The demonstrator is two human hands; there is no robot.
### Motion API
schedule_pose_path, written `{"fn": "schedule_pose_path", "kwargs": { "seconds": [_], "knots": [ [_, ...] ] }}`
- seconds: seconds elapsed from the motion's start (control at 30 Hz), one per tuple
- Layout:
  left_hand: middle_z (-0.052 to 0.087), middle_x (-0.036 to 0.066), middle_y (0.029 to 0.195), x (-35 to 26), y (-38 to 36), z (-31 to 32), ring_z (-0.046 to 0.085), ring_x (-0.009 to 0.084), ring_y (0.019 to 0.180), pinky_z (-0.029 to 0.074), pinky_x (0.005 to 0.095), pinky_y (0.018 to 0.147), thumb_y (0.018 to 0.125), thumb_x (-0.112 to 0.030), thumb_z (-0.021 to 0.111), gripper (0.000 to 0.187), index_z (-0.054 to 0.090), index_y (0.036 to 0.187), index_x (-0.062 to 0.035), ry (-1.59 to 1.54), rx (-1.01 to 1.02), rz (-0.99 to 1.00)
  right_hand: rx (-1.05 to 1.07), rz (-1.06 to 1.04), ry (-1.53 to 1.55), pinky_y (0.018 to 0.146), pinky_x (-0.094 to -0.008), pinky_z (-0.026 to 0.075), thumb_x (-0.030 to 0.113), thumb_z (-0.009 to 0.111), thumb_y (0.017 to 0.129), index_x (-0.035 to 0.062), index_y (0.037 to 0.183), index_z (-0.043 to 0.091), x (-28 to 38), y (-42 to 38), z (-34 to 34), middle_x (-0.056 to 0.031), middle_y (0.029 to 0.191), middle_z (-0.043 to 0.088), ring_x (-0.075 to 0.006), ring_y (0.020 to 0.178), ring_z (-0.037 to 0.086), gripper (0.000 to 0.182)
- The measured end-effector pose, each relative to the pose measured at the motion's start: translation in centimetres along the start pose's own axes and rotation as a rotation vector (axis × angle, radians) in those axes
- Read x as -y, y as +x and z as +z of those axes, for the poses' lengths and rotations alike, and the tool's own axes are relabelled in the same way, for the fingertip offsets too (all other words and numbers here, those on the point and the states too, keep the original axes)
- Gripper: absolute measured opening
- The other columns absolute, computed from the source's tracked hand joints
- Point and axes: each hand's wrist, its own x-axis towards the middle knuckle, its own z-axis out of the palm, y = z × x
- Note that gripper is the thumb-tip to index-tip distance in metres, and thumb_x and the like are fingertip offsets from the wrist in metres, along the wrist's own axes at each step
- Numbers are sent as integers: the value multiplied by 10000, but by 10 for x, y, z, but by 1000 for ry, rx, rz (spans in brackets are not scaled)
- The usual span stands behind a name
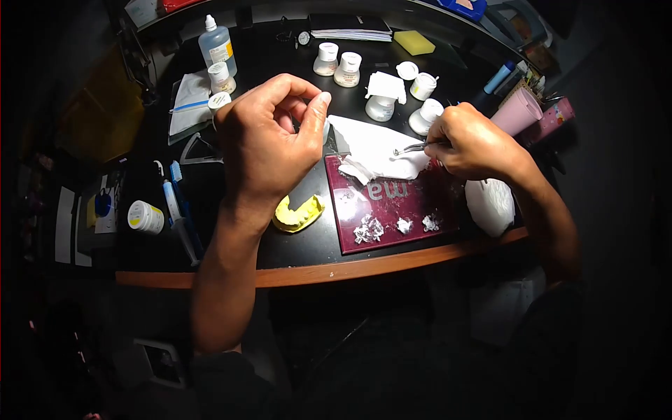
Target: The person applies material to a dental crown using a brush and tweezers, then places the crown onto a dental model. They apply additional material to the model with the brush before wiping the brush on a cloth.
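Note:
My left hand (280,126) is raised over the desk with thumb and index fingertip pressed together; whatever they pinch is too small to name. To the right, my right hand (465,143) grips metal tweezers (413,148), whose tips point left above a white tissue (378,143). That tissue lies partly on a dark red plate (399,206) bearing several small white clumps. Below my left hand sits a yellow dental model (299,213) on the black desk. White bundled material (490,206) rests below my right wrist.
Small white-capped jars (347,70) stand at the back, near a clear bottle (218,50) and a yellow sponge (414,43). At left are a white tub (145,217) and a syringe (180,227). A pink cup (516,113) stands at right.

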Motion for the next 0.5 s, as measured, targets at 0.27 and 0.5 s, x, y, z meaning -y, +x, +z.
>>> {"fn": "schedule_pose_path", "kwargs": {
  "seconds": [0.27,0.5],
  "knots": [
    [643,50,599,3,-1,-2,661,155,538,478,279,509,817,-58,808,72,741,813,-34,76,18,75,174,91,-265,757,-468,618,216,790,902,-69,915,763,31,18,-11,-269,886,743,-398,852,768,287],
    [643,51,590,4,-1,0,675,163,542,503,286,521,807,-50,795,55,744,816,-31,51,34,75,165,134,-373,755,-465,626,226,795,899,-87,928,757,46,22,-13,-278,880,739,-415,855,766,317]
  ]
}}
